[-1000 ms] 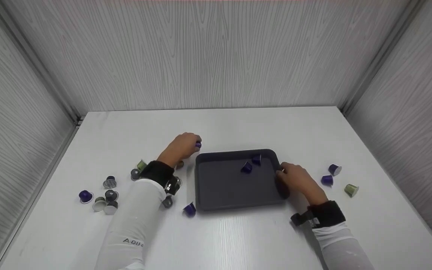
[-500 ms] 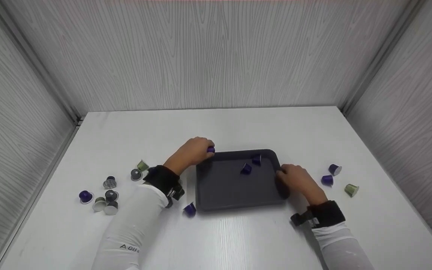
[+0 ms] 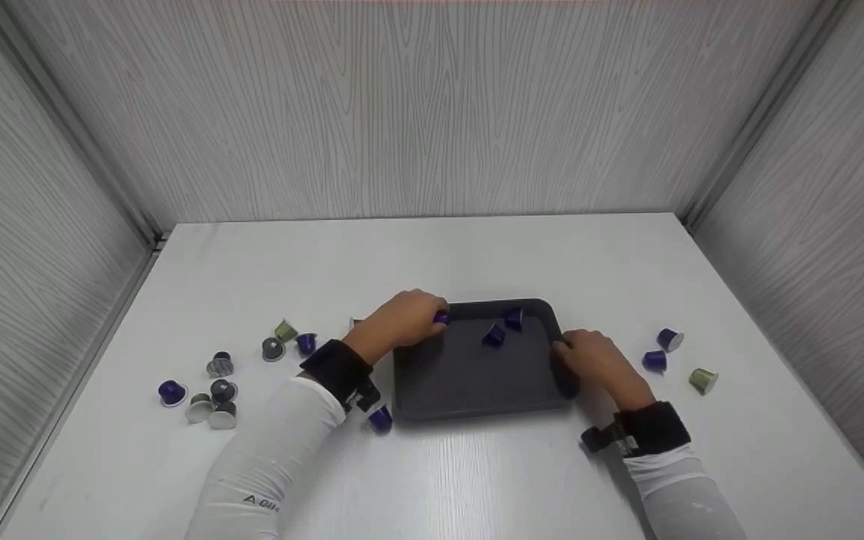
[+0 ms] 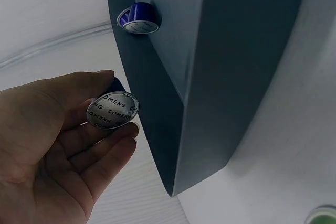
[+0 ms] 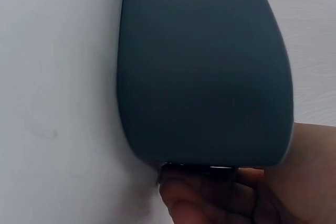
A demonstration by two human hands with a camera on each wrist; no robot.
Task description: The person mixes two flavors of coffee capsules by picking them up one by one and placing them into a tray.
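Observation:
In the head view my left hand (image 3: 404, 321) is over the back left of a dark grey tray (image 3: 477, 386). Between thumb and fingers it pinches a purple coffee capsule (image 4: 114, 110), whose printed silver lid faces the left wrist camera. Two more purple capsules lie inside the tray: one capsule (image 3: 494, 335) near the middle, another capsule (image 3: 514, 319) by the back wall. My right hand (image 3: 598, 360) grips the tray's right end; in the right wrist view its fingers (image 5: 184, 198) curl at that end.
A purple capsule (image 3: 380, 419) lies by the tray's front left corner. Farther left, several purple, grey and green capsules are scattered, among them a green capsule (image 3: 285, 330). To the right lie two purple capsules (image 3: 655, 361) and a green capsule (image 3: 703, 380). Panels wall the table in.
My left hand has carried its purple capsule rightward and nearer, from beyond the tray's back left corner to over the tray. The right hand and the tray have stayed in place.

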